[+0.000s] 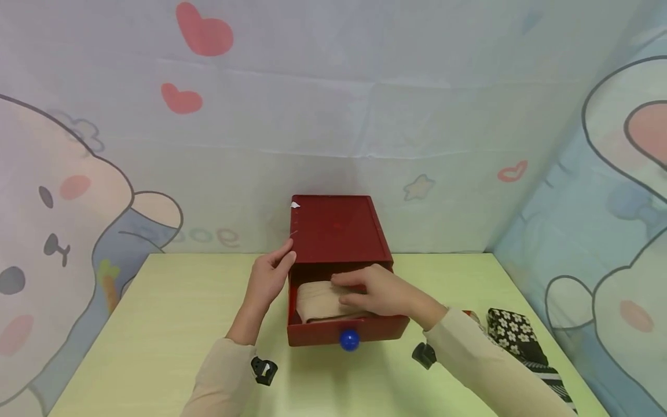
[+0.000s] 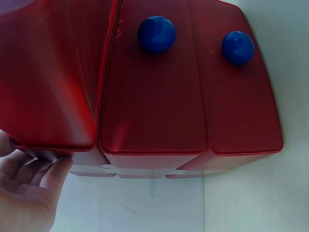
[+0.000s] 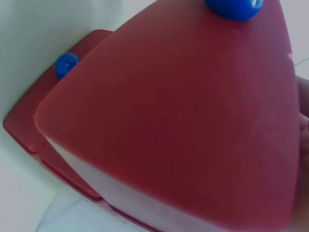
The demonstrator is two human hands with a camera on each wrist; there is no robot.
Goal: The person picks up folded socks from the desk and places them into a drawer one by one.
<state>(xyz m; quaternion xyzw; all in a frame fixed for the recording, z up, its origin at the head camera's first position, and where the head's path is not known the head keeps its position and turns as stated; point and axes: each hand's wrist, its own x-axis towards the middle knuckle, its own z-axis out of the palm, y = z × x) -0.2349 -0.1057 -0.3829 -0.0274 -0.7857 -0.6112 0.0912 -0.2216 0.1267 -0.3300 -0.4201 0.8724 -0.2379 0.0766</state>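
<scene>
Cloth, beige and folded (image 1: 316, 301), is lying inside the pulled-out drawer (image 1: 323, 335) at 6 o'clock in the head view, below the top of the red cabinet (image 1: 336, 226). Its bulk could be snagging under the cabinet's upper edge if the drawer were closing on a raised fold, and heavy pressing on the overhanging drawer might be tipping the cabinet forward. The right hand (image 1: 383, 289), at 5 o'clock, is resting palm down on the cloth, its fingers pointing towards 9 o'clock, its grip parted and seemingly pinching nothing; its forearm (image 1: 495, 365) is slanting in from between 4 and 5. The left hand (image 1: 267, 278), towards 8 o'clock, is touching the cabinet's side, fingers angling towards 1. In the left wrist view that hand, at 8 o'clock, is showing a loose grip against the red side, so the cabinet could be slipping if bumped. In the right wrist view the drawer front is filling the middle, a blue knob (image 3: 234, 7) is sitting at 1 o'clock, and only slivers of hand are showing at 3, so the grip is not readable there.
</scene>
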